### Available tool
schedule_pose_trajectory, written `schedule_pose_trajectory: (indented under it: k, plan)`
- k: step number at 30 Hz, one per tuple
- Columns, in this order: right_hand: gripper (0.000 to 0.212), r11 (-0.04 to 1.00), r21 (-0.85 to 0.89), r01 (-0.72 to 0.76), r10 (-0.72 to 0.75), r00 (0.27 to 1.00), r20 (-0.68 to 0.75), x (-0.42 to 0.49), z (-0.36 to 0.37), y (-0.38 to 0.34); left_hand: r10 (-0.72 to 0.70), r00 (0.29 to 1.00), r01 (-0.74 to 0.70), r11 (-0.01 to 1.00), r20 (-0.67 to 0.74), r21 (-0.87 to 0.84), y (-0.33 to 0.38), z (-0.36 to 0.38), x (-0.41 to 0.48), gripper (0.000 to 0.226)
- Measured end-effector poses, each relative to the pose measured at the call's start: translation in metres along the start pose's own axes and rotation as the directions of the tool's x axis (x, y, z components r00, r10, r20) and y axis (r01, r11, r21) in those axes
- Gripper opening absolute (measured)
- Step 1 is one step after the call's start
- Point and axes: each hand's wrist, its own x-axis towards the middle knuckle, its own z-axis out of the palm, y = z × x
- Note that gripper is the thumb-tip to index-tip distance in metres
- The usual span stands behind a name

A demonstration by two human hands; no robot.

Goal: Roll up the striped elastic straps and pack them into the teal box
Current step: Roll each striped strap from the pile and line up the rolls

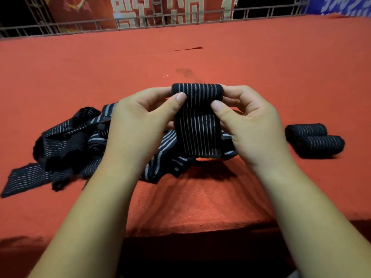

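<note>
Two rolled straps (315, 140) lie side by side and touching at the right of the frame on the red cloth (200, 57), so two look done. One more, the strap in hand (197, 125), is held up in the middle of the frame, above the cloth. Its top end is curled over into a small roll and the rest hangs down flat, so I think the rolling of this one has only just begun. The left hand (140, 121) pinches the left side of the roll, thumb in front and fingers behind. The right hand (251, 121) pinches the right side the same way. A pile of loose straps (66, 145) sits at the left and middle of the frame, partly behind the hands. It is all tangled, and I cannot count how many are in it. These all need rolling. The teal box is not in the picture, so I cannot tell if anything is packed, and I think most of the job is left. Each strap is black with thin pale lines running along it. Some in the pile have wider grey stripes. They look soft, floppy and stretchy.
</note>
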Motion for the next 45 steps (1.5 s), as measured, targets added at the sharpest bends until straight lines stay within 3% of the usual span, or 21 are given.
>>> schedule_pose_trajectory:
  k: [15,20,26,34,38,45]
  plan:
    - [0.036,0.998,0.020,-0.065,0.061,0.987,0.146,0.001,-0.008,0.002,-0.034,0.953,0.047,0.998,0.301,-0.034,-0.014,-0.008,0.007,0.027]
    - [0.038,0.996,0.027,-0.089,0.082,0.979,0.189,0.003,-0.014,0.001,0.006,0.961,0.004,0.999,0.275,-0.036,-0.013,-0.007,0.009,0.031]
    - [0.013,0.980,0.097,-0.175,0.156,0.972,0.177,0.003,-0.014,-0.001,0.002,0.962,0.000,1.000,0.273,-0.009,-0.012,-0.008,0.007,0.039]
    - [0.025,0.987,0.058,-0.147,0.135,0.975,0.179,-0.001,-0.018,-0.005,-0.138,0.959,0.148,0.989,0.246,-0.024,-0.015,-0.008,0.009,0.030]
    - [0.034,0.981,0.048,-0.190,0.177,0.965,0.192,-0.002,-0.016,-0.001,-0.129,0.963,0.149,0.987,0.235,-0.068,-0.017,-0.009,0.009,0.031]
    - [0.026,0.974,-0.020,-0.228,0.227,0.957,0.178,0.000,-0.019,0.000,-0.123,0.961,0.144,0.987,0.246,-0.069,-0.013,-0.012,0.006,0.041]
